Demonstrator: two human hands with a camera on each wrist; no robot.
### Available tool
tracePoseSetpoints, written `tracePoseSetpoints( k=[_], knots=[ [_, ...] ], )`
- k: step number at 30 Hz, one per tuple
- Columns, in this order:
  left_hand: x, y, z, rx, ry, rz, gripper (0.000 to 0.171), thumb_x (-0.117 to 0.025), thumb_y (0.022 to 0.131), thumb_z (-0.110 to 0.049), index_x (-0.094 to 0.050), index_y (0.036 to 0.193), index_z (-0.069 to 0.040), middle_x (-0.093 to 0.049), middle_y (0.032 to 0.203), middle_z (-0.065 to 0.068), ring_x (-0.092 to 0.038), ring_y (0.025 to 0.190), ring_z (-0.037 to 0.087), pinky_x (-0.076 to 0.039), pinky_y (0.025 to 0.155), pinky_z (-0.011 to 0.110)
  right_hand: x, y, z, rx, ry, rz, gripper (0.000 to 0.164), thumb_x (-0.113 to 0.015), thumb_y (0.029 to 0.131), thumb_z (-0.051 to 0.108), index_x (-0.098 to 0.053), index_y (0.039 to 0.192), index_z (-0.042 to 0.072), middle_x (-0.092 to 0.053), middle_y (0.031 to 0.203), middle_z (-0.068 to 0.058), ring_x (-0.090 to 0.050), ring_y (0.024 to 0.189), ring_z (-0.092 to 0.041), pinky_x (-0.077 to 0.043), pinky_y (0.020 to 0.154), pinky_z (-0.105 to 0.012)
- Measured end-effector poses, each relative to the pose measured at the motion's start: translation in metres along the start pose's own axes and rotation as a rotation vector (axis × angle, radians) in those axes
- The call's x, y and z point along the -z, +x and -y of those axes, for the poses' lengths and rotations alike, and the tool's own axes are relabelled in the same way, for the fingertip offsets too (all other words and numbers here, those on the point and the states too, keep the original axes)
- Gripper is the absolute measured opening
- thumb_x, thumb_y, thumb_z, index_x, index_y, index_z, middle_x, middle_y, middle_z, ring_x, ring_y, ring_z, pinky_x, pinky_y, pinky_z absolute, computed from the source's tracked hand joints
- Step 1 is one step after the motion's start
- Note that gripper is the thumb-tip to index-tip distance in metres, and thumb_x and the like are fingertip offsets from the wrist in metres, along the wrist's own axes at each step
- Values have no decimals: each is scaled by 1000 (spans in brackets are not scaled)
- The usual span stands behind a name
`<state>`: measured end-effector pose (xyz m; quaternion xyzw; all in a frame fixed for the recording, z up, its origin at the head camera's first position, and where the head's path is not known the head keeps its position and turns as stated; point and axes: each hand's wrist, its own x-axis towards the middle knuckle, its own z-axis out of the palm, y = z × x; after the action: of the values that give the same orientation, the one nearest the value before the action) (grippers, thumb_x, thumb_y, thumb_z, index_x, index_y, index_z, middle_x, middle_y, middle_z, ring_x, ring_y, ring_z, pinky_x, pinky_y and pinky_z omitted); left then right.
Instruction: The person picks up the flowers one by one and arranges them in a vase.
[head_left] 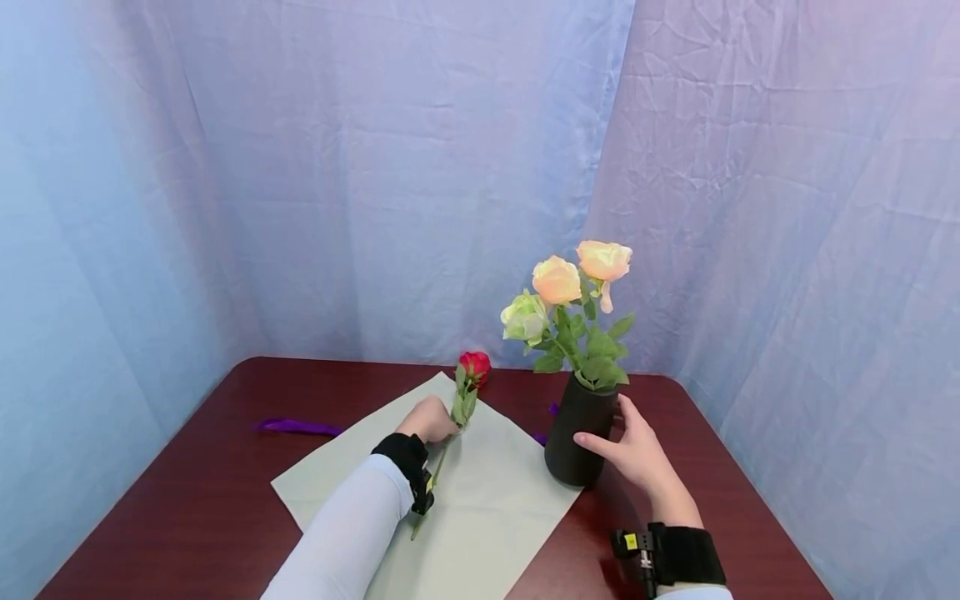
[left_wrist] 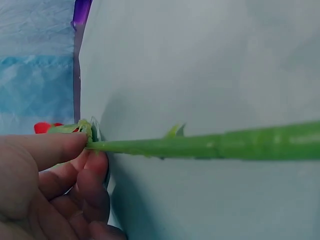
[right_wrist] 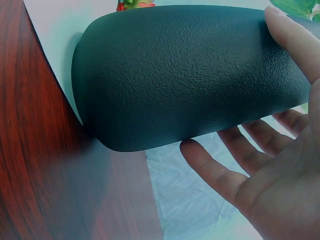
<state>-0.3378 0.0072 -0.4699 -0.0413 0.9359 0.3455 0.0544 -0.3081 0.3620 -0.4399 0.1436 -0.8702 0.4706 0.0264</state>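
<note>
A red rose (head_left: 475, 367) lies over a sheet of pale wrapping paper (head_left: 495, 517), its bloom pointing to the far edge. My left hand (head_left: 429, 418) pinches its green stem (left_wrist: 200, 147) just below the leaves, between thumb and fingers. On the right stands a black vase (head_left: 576, 442), holding two peach roses (head_left: 557, 282) and one pale green rose (head_left: 525, 317) with leafy stems. My right hand (head_left: 636, 448) grips the vase from its right side. In the right wrist view the thumb (right_wrist: 292, 42) lies across the vase's textured wall, with the fingers along the opposite side.
Purple ribbon (head_left: 298, 427) sticks out past the paper's left edge, and a bit more shows beside the vase. The dark red wooden table (head_left: 172, 508) ends at the back against a pale blue curtain (head_left: 420, 183), which also hangs at both sides.
</note>
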Motion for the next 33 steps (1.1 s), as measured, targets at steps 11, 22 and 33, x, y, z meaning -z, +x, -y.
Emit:
tracePoseSetpoints(
  k=[11, 22, 33],
  knots=[
    [1, -4, -2, 26, -232, 44, 32, -62, 90, 0, -58, 58, -3, -49, 47, 3, -51, 40, 16, -45, 42, 28, 0, 1, -1, 10, -7, -4, 99, -82, 85, 50, -26, 158, 13, -43, 150, -19, -47, 134, -41, -49, 99, -56],
    [5, -6, 2, -52, -326, -8, 33, -63, 92, -10, -62, 60, -3, -53, 47, 4, -58, 42, 18, -49, 46, 31, 0, 1, -2, 9, -14, -4, 100, -82, 84, 50, -24, 159, 14, -42, 150, -19, -48, 134, -40, -48, 99, -57],
    [7, -9, -1, -101, -535, -111, 15, -61, 95, -9, -61, 82, 0, -60, 57, 9, -60, 47, 15, -60, 55, 41, 1, 1, -1, 9, -16, -2, 99, -82, 85, 49, -25, 158, 14, -42, 151, -19, -47, 135, -41, -48, 99, -57]
  ],
)
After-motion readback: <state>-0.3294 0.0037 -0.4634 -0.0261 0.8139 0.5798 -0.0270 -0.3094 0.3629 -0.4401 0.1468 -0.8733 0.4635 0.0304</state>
